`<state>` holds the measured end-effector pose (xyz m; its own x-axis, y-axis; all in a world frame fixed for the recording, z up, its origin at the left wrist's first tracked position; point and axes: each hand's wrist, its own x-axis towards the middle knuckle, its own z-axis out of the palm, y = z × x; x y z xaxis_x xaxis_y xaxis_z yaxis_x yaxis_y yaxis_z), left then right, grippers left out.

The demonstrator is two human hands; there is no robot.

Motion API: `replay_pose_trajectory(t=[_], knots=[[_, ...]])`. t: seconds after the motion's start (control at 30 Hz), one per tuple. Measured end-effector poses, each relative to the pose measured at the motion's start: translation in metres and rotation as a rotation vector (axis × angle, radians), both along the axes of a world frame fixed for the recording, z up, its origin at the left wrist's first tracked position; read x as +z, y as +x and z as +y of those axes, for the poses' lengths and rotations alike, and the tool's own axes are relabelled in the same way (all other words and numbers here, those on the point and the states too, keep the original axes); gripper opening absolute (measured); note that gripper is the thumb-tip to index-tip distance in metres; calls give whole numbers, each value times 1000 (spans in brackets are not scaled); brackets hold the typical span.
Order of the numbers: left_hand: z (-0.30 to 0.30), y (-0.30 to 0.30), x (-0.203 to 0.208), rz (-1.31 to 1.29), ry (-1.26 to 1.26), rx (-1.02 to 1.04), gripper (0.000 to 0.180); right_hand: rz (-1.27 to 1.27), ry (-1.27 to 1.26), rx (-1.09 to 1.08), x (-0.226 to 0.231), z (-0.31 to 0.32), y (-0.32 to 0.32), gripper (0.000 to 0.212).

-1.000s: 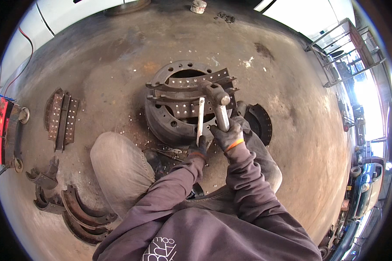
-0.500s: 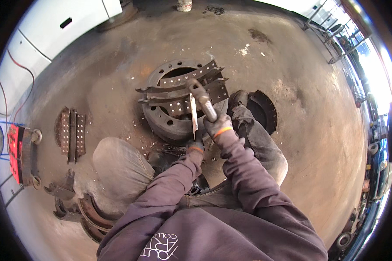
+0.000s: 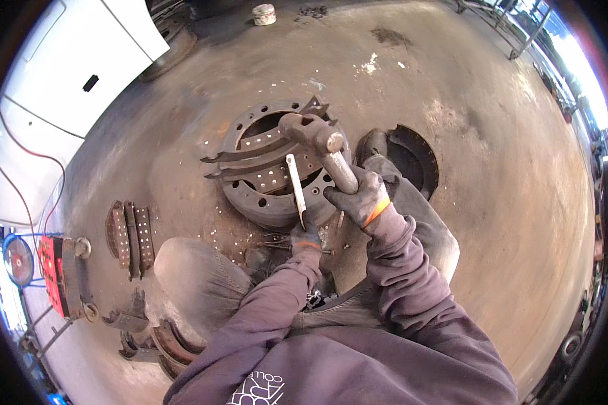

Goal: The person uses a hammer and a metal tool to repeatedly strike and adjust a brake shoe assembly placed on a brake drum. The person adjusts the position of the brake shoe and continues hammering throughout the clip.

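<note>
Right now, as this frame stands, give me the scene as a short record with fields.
Left hand: dark-gloved, holding a thin pale metal bar
Right hand: dark-gloved, gripping a heavy grey steel hammer by its handle
Workpiece: dark curved riveted metal shoe, lying across a round grey metal drum
Far floor: white cylindrical tub
Unclear: whether bar touches shoe

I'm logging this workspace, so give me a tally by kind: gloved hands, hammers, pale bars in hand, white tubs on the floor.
Left hand and right hand, both gloved: 2
Hammer: 1
Pale bar: 1
White tub: 1
Total: 5
</note>
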<state>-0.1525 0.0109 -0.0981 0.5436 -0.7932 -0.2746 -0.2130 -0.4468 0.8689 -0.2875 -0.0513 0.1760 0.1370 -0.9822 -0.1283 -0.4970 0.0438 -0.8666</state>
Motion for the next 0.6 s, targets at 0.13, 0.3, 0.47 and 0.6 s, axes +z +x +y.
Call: replay_pose_trajectory(t=[0.13, 0.3, 0.47, 0.6], knots=[[-1, -5, 35, 508, 102, 175, 79, 27, -27, -18, -12, -1, -16, 50], [-14, -36, 41, 825, 119, 252, 81, 81, 64, -53, -50, -10, -23, 55], [-27, -55, -5, 1265, -69, 221, 56, 72, 120, -134, -77, -13, -28, 55], [-24, -47, 22, 1212, 180, 124, 39, -78, 251, -236, -87, -14, -40, 45]])
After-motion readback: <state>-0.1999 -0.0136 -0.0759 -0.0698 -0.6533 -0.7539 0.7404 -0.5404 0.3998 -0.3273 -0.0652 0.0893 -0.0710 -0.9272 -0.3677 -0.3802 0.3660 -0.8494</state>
